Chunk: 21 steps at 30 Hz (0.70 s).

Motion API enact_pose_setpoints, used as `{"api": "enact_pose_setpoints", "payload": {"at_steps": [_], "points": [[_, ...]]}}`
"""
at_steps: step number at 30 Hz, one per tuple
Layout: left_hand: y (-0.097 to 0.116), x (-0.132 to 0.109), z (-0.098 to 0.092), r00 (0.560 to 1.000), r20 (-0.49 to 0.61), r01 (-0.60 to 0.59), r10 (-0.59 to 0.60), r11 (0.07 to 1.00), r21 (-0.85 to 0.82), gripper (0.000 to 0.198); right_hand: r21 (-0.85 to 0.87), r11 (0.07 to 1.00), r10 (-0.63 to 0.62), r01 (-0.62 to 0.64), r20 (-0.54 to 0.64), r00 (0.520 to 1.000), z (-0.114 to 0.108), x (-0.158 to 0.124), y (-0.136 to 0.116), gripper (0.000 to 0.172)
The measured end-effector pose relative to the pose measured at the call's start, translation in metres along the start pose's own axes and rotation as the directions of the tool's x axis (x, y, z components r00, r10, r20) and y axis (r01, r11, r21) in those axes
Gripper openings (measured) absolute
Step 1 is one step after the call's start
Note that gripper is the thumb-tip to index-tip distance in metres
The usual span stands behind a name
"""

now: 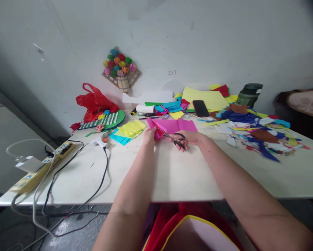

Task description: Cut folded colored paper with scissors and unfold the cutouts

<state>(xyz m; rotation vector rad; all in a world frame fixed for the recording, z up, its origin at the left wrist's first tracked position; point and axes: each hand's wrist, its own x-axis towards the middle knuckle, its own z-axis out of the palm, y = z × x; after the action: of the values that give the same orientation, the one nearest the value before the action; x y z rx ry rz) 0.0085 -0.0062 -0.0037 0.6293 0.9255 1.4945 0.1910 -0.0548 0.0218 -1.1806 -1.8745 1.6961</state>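
My left hand (pixel 149 136) is closed on the left end of a sheet of bright pink paper (pixel 172 125), which is folded there with a bit of red showing in the fold. In my right hand (pixel 189 138) is a pair of scissors (pixel 179 137) with black handles, my fingers through the loops. The blades point left, toward the folded paper beside my left fingers. Whether the blade tips are between the layers I cannot tell. To the left of my left hand lie yellow paper pieces (pixel 131 129) on blue sheets (pixel 120 137).
Colourful paper scraps (pixel 260 132) cover the table's right side, near a dark bottle (pixel 249 94). A phone (pixel 200 108) lies on yellow sheets at the back. A glue gun (pixel 101 141), its cord and a power strip (pixel 38 170) occupy the left, below a red bag (pixel 93 103).
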Motion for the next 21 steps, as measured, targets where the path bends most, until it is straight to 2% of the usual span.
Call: {"api": "enact_pose_setpoints", "payload": {"at_steps": [10, 21], "points": [[-0.0001, 0.0017, 0.0001, 0.998, -0.064, 0.015, -0.017, 0.999, -0.033, 0.01, 0.041, 0.999, -0.001, 0.005, -0.082, 0.997, 0.0052, 0.001, -0.0019, 0.059], [0.0013, -0.0002, 0.002, 0.993, -0.102, 0.047, -0.052, 0.998, -0.05, 0.012, 0.033, 0.999, 0.005, -0.003, -0.08, 0.997, 0.0081, 0.0091, 0.0022, 0.057]]}}
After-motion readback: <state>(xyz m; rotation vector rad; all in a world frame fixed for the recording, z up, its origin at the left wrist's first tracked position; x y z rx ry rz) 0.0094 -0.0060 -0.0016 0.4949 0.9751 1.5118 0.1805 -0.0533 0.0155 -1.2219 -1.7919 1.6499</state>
